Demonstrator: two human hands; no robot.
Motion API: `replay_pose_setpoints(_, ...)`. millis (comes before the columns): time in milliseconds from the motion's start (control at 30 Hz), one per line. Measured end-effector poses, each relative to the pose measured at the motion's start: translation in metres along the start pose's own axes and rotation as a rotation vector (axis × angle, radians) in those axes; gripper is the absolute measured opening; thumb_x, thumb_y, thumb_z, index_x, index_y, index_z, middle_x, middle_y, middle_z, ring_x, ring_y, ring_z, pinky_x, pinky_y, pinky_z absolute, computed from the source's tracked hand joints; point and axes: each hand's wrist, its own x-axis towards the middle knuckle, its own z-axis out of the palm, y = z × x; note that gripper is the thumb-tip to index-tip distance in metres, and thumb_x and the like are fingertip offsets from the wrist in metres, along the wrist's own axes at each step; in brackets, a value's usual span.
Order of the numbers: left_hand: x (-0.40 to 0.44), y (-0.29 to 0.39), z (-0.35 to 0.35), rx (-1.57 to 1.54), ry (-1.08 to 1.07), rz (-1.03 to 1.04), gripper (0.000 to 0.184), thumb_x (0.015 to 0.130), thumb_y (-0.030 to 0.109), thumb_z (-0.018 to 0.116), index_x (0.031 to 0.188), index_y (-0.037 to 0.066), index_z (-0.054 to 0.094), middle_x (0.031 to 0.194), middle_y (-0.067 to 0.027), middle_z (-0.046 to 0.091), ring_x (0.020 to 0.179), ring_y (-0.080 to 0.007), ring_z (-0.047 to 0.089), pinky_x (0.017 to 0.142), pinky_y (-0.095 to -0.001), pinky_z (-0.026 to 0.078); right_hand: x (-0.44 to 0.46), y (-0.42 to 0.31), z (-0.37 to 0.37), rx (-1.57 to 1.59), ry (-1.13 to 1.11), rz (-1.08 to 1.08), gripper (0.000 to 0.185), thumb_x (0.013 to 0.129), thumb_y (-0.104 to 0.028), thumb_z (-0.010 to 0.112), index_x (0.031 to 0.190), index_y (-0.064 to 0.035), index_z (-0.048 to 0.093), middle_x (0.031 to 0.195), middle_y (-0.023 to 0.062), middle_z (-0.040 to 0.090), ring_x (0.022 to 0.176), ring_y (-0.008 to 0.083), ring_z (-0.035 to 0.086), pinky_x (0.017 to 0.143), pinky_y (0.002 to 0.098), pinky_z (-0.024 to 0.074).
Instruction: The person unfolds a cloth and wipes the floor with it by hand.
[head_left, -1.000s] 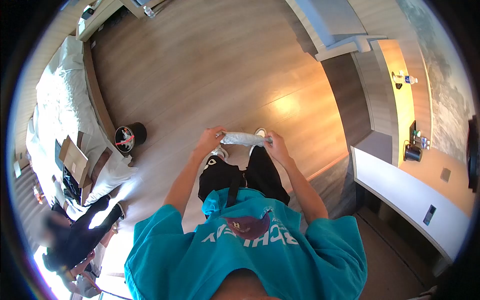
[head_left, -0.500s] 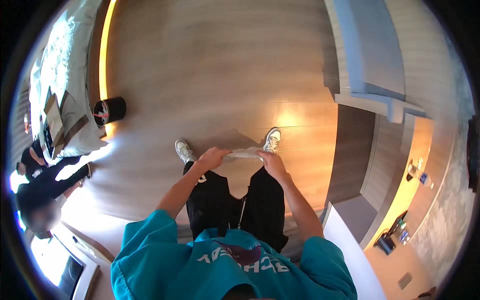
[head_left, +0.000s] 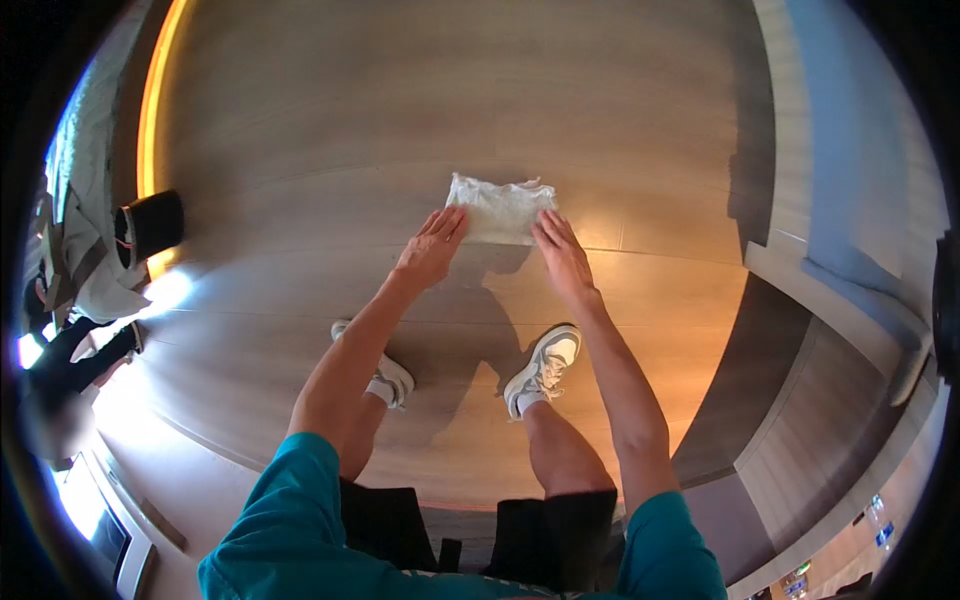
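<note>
- Both forearms reach forward and slightly inward from teal sleeves [head_left: 275, 510] toward the white cloth [head_left: 498, 212].
- Pale shoes [head_left: 546, 362] stand on the cloth's near side, one partly hidden behind the left forearm.
- Left hand [head_left: 432, 248] lies palm down on the cloth's left edge, fingers straight — not curled round it.
- Right hand [head_left: 563, 256] mirrors it at the right edge, fingers extended.
- The cloth is spread on the wooden floor [head_left: 430, 90], its corners partly covered.
- Far left of the cloth: a black bin [head_left: 158, 222], contents unclear — and another person [head_left: 75, 365], blurred.
</note>
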Motion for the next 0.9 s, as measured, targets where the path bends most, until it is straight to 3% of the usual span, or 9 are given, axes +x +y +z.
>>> replay_pose_setpoints(33,0.001,0.008,0.011,-0.046,-0.068,-0.082,0.061,0.093,0.007,0.065,0.151,-0.003,0.048,0.168,-0.0152,0.035,0.155,-0.0319,0.033,0.128,-0.0439,0.030,-0.002,0.003,0.020,0.007,-0.017,0.003,0.056,0.091,0.006,0.060,0.146,-0.0013,0.057,0.164,0.0191,0.041,0.154,0.0326,0.036,0.129,0.0463,0.0278)
replay_pose_setpoints(100,0.011,0.028,0.040,-0.101,-0.159,-0.165,0.062,0.096,0.010,0.065,0.151,-0.006,0.045,0.169,-0.0174,0.031,0.157,-0.0333,0.030,0.130,-0.0455,0.027,-0.009,0.003,0.058,0.064,0.088,0.077,0.053,0.103,-0.010,0.056,0.154,-0.0022,0.048,0.171,0.0183,0.027,0.158,0.0348,0.026,0.130,0.0465,0.0243)
replay_pose_setpoints(167,0.030,0.033,0.067,-0.104,0.048,-0.136,0.064,0.099,0.023,0.063,0.152,-0.006,0.044,0.169,-0.0212,0.027,0.158,-0.0356,0.025,0.129,-0.0456,0.026,0.006,-0.004,0.076,0.127,0.098,0.054,0.054,0.104,-0.014,0.056,0.156,-0.0029,0.045,0.172,0.0185,0.023,0.159,0.0363,0.023,0.130,0.0488,0.0225)
replay_pose_setpoints(233,0.049,0.036,0.095,-0.020,0.042,-0.071,0.070,0.099,0.030,0.065,0.155,-0.004,0.040,0.170,-0.0194,0.025,0.159,-0.0346,0.024,0.128,-0.0483,0.026,0.025,-0.002,0.092,0.175,0.125,0.031,0.056,0.106,-0.018,0.055,0.159,-0.0037,0.042,0.173,0.0187,0.019,0.160,0.0377,0.019,0.130,0.0512,0.0208)
replay_pose_setpoints(300,0.073,0.035,0.117,-0.155,0.113,-0.215,0.077,0.098,0.034,0.067,0.158,-0.004,0.036,0.171,-0.0193,0.024,0.159,-0.0343,0.024,0.128,-0.0504,0.025,0.050,0.012,0.105,0.113,0.077,0.189,0.057,0.107,-0.024,0.055,0.159,-0.0043,0.042,0.174,0.0182,0.018,0.161,0.0384,0.015,0.129,0.0552,0.0193)
replay_pose_setpoints(433,0.149,-0.022,0.110,0.128,0.137,-0.177,0.073,0.107,0.045,0.050,0.166,0.008,0.027,0.174,-0.0140,0.020,0.161,-0.0344,0.018,0.129,-0.0524,0.018,0.121,0.064,0.087,-0.015,0.246,0.152,0.057,0.109,-0.037,0.050,0.159,-0.0118,0.045,0.173,0.0148,0.022,0.160,0.0371,0.019,0.127,0.0578,0.0194)
replay_pose_setpoints(667,0.313,-0.113,0.075,0.308,0.323,-0.111,0.059,0.111,0.044,0.041,0.167,0.028,0.030,0.175,-0.0099,0.019,0.161,-0.0355,0.016,0.129,-0.0532,0.016,0.267,0.168,0.024,-0.046,0.294,0.184,0.051,0.112,-0.045,0.036,0.158,-0.0267,0.049,0.173,0.0112,0.026,0.160,0.0358,0.020,0.128,0.0569,0.0175)
replay_pose_setpoints(767,0.296,-0.107,0.061,0.303,0.323,-0.117,0.059,0.111,0.043,0.041,0.167,0.031,0.029,0.175,-0.0110,0.020,0.161,-0.0380,0.016,0.129,-0.0549,0.017,0.259,0.159,0.028,-0.049,0.370,0.148,0.049,0.112,-0.042,0.038,0.158,-0.0274,0.049,0.173,0.0133,0.026,0.158,0.0390,0.022,0.127,0.0604,0.0169)
replay_pose_setpoints(900,0.182,-0.032,0.094,0.167,0.143,-0.121,0.067,0.106,0.039,0.054,0.167,0.030,0.029,0.174,-0.0151,0.020,0.159,-0.0450,0.018,0.127,-0.0627,0.017,0.125,0.094,0.077,-0.121,0.296,0.130,0.055,0.110,-0.041,0.049,0.163,-0.0315,0.039,0.175,0.0133,0.019,0.160,0.0393,0.019,0.127,0.0642,0.0136)
